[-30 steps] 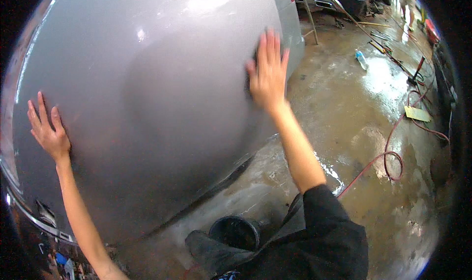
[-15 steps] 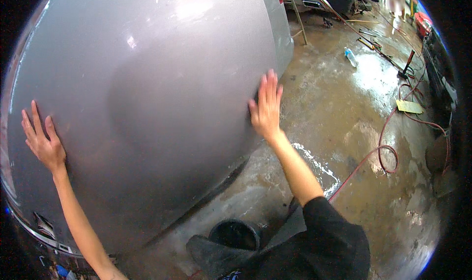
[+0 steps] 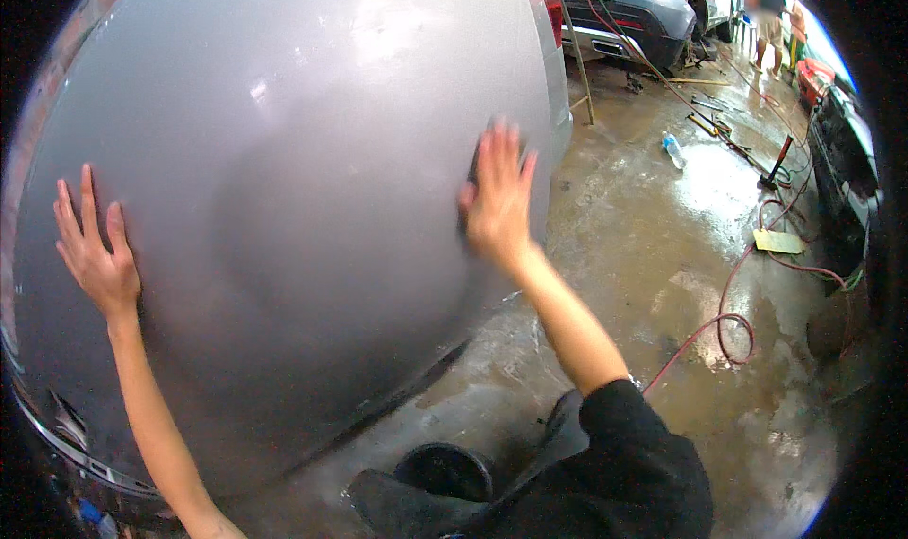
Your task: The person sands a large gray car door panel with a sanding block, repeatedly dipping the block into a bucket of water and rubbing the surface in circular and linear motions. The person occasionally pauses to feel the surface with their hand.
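A broad, curved grey car body panel point(image 3: 312, 208) fills the left and middle of the head view, dull with a few bright reflections. My left hand point(image 3: 99, 265) lies on the panel's left part, fingers spread and holding nothing visible. Near its right edge, my right hand point(image 3: 497, 199) rests flat with fingers stretched out, slightly smeared by motion. A dark strip shows along that hand's left side; whether it is a shadow or a thin dark thing under the palm I cannot make out.
A black bucket point(image 3: 445, 471) stands by my legs. Across the wet floor point(image 3: 624, 227) lie a red hose point(image 3: 695, 329), a plastic bottle point(image 3: 672, 149), a hammer point(image 3: 777, 164) and a yellow card point(image 3: 778, 242). Behind are a damaged car point(image 3: 629, 14) and a person point(image 3: 768, 19).
My right hand has slid a little to the left over the panel. The view has shifted, bringing more of the background car and the person into sight. My left hand still rests on the panel.
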`<state>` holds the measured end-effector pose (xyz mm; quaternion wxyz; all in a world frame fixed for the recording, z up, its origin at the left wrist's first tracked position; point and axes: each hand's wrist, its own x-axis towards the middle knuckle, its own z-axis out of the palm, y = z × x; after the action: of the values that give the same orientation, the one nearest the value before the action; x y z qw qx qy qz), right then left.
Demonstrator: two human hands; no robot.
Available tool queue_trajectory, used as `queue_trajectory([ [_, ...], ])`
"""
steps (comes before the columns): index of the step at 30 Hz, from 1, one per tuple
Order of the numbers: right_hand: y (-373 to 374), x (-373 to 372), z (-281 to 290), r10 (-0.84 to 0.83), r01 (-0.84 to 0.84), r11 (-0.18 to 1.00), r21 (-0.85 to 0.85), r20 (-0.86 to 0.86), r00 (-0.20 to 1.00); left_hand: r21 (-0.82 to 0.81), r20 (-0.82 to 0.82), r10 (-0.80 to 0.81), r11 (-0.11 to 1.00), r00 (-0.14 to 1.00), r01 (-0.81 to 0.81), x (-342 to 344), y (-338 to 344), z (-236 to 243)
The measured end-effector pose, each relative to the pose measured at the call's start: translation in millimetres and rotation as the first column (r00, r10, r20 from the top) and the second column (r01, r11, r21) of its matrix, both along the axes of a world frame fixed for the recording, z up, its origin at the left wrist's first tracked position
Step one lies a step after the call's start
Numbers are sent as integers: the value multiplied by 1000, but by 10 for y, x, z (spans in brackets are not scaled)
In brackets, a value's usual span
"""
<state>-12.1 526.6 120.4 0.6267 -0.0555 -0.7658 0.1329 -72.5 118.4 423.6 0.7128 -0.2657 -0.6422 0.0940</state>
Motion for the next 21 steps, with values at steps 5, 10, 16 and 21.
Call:
queue_trajectory([
  [5,600,-87,851,-129,128,987,93,3,992,6,-20,-3,1000,1000,3,75,26,17],
  [10,-10,-554,1739,-216,217,976,6,-98,972,49,30,49,998,998,-50,23,52,-40],
  [16,-2241,-210,1368,577,-574,719,391,125,807,8,38,10,1000,999,-10,9,6,65],
  [21,1038,-682,1990,-353,405,879,253,-227,908,51,3,-7,999,1000,7,-31,147,-25],
])
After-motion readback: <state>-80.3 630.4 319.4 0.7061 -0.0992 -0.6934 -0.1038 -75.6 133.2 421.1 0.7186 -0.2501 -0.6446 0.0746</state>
